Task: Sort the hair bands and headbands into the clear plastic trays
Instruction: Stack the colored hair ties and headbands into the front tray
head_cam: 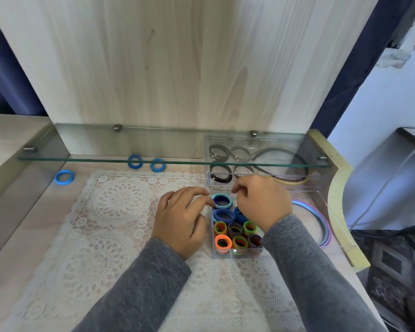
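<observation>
A small clear tray (237, 254) on the lace mat holds several hair bands: orange, green, dark and blue ones. At its far end lies a light blue band (222, 201). My left hand (181, 219) touches that band's left edge with its fingertips. My right hand (261, 202) hovers over the tray's far right part with curled fingers; whether it holds anything is hidden. Behind stands a long clear tray (316, 183) with black bands and dark headbands. A third clear tray (333, 219) at the right holds pastel headbands (321, 219).
Three loose blue bands lie at the back: one (64, 177) at the left, two (135, 161) (158, 165) under the glass shelf (82, 158). The lace mat (115, 212) covers the wooden tabletop. The table's curved edge (338, 195) runs at the right.
</observation>
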### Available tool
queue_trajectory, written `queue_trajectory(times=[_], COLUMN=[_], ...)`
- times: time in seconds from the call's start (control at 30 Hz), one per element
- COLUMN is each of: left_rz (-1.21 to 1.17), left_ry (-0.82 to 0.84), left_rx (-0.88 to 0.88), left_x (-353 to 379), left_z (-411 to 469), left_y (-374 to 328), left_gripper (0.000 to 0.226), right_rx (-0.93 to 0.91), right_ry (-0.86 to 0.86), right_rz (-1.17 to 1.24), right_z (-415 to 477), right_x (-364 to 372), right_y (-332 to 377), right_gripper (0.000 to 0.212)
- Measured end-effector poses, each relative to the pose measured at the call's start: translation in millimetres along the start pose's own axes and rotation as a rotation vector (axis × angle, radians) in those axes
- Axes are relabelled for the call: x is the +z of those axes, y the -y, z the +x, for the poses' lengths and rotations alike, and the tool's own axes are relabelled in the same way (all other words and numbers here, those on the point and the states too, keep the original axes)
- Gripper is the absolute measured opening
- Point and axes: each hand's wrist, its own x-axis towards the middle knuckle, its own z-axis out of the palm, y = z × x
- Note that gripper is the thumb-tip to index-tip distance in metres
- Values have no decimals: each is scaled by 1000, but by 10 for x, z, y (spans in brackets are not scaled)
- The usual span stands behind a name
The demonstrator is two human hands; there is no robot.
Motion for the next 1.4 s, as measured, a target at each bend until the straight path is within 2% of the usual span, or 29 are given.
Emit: queue_trajectory(times=[0.1,0.23,0.7,0.87,0.97,1.07,1.2,1.4], left_rz=[62,175,231,153,128,113,94,103], left_ry=[-51,-34,11,-18,-46,-64,-43,21], left_rx=[-90,-117,-95,-41,1,12,50,55], left_x=[-18,-3,40,10,1,-6,-2,-3], left_z=[-8,-23,-25,-18,-22,-22,-19,-18], left_y=[-5,-6,9,-13,-18,-16,-24,-18], left_gripper=[33,28,26,30,29,29,31,33], right_rx=[79,77,-64,-56,-202,-327,-378,-415], right_ry=[64,117,52,13,133,260,313,341], right_rz=[-72,-89,-97,48,188,187,94,24], right_z=[-19,-36,-49,-28,14,23,42,32], right_x=[18,47,91,78,65,14,-24,-50], right_y=[25,90,186,-37,-163,-213,-237,-267], right_gripper=[24,23,24,18,19,12,11,20])
